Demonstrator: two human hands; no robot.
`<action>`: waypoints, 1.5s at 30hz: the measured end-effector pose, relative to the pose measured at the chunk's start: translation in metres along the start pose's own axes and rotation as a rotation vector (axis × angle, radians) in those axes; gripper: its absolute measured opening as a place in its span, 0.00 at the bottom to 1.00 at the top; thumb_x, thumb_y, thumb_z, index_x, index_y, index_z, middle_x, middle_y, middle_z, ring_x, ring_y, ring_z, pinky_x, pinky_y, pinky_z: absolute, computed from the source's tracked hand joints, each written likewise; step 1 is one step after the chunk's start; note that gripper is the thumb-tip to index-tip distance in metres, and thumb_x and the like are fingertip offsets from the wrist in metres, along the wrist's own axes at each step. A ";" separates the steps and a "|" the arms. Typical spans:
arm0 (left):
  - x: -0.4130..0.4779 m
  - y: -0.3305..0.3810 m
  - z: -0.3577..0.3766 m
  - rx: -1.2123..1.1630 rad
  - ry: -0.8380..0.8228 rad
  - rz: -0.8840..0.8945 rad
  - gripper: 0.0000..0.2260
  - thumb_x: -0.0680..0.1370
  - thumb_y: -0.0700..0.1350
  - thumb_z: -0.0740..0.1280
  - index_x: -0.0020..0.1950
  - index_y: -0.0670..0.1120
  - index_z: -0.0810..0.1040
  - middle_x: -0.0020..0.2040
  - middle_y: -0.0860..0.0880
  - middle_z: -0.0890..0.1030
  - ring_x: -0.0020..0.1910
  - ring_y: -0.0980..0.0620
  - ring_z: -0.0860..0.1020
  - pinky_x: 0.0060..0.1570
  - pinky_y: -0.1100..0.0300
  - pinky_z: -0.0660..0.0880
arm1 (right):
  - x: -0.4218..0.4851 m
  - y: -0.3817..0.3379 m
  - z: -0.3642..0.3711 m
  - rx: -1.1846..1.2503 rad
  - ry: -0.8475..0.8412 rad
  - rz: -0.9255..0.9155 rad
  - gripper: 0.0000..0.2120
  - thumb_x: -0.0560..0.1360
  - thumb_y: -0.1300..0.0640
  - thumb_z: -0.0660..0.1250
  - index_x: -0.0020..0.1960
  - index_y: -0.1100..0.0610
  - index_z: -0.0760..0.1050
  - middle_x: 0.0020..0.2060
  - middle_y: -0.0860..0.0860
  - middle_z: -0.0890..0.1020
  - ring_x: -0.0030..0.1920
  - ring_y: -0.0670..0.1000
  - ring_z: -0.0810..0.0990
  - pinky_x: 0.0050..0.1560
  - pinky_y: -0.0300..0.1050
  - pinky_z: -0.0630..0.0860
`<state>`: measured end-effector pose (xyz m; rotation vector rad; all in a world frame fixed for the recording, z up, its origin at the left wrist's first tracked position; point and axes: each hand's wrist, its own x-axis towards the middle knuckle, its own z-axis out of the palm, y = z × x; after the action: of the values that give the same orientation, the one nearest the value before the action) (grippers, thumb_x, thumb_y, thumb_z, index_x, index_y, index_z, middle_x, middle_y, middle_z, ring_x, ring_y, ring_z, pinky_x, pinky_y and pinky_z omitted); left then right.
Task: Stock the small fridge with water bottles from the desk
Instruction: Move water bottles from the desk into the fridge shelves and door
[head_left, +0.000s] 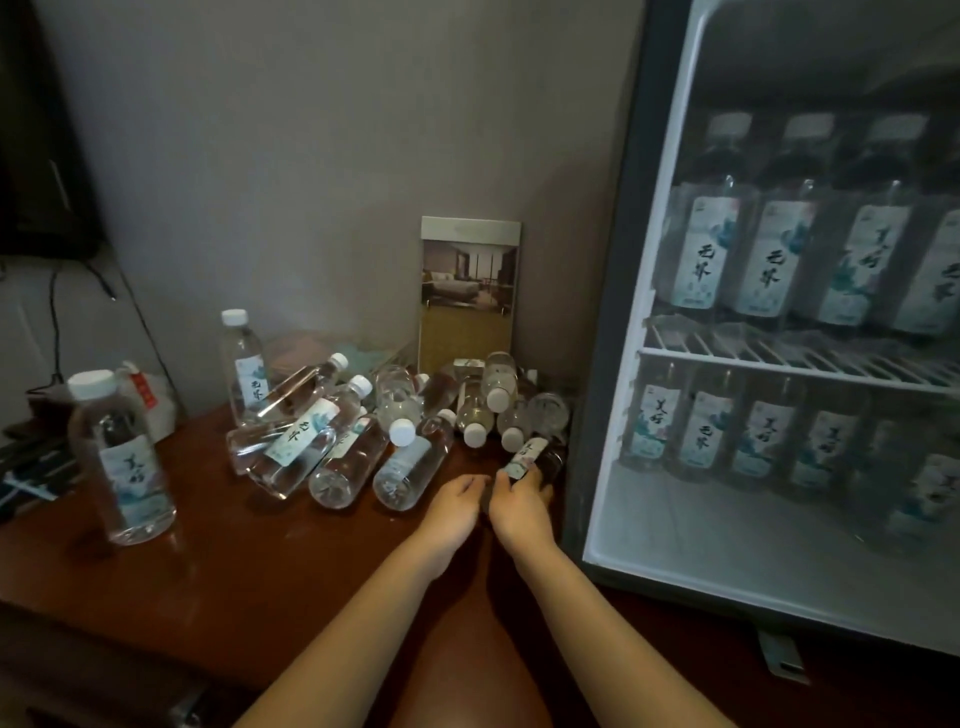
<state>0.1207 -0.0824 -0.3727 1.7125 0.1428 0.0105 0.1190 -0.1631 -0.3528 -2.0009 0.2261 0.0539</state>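
The right hand (519, 501) curled its fingers (525, 480) round a bottle (531, 451) lying on the bench (260, 571), long axis pointing away, beside the fridge (597, 364); the left hand (457, 499), apparently empty, lay loosely curled alongside.

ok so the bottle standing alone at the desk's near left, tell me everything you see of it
The upright bottle is clear plastic with a white screw cap, seemingly full of water. Its pale label carries dark brush characters over a blue-green print. It stands on the brown wooden desk, apart from the heap of lying bottles; nothing but the desk visibly touches it.
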 end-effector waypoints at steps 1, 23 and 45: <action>0.003 0.001 0.000 -0.062 -0.017 -0.024 0.13 0.82 0.44 0.55 0.58 0.44 0.76 0.56 0.44 0.79 0.55 0.49 0.77 0.60 0.53 0.72 | 0.006 -0.002 0.002 0.028 0.023 0.036 0.27 0.81 0.49 0.52 0.76 0.54 0.47 0.75 0.62 0.51 0.72 0.63 0.59 0.70 0.58 0.62; -0.050 -0.002 -0.032 -0.365 -0.185 -0.153 0.31 0.76 0.34 0.65 0.75 0.44 0.56 0.63 0.43 0.76 0.57 0.46 0.77 0.45 0.54 0.77 | -0.051 0.017 0.000 0.308 -0.160 0.021 0.38 0.76 0.58 0.62 0.76 0.46 0.40 0.73 0.55 0.61 0.69 0.59 0.66 0.58 0.53 0.75; -0.111 -0.001 -0.034 -0.207 -0.105 0.140 0.17 0.78 0.35 0.63 0.64 0.47 0.66 0.59 0.44 0.79 0.56 0.50 0.79 0.50 0.55 0.79 | -0.091 0.029 -0.053 0.091 -0.345 -0.408 0.25 0.77 0.63 0.62 0.72 0.52 0.60 0.63 0.50 0.74 0.55 0.43 0.74 0.53 0.39 0.74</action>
<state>0.0073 -0.0605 -0.3602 1.5095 -0.0546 0.0381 0.0208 -0.2108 -0.3430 -1.8762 -0.3936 0.1242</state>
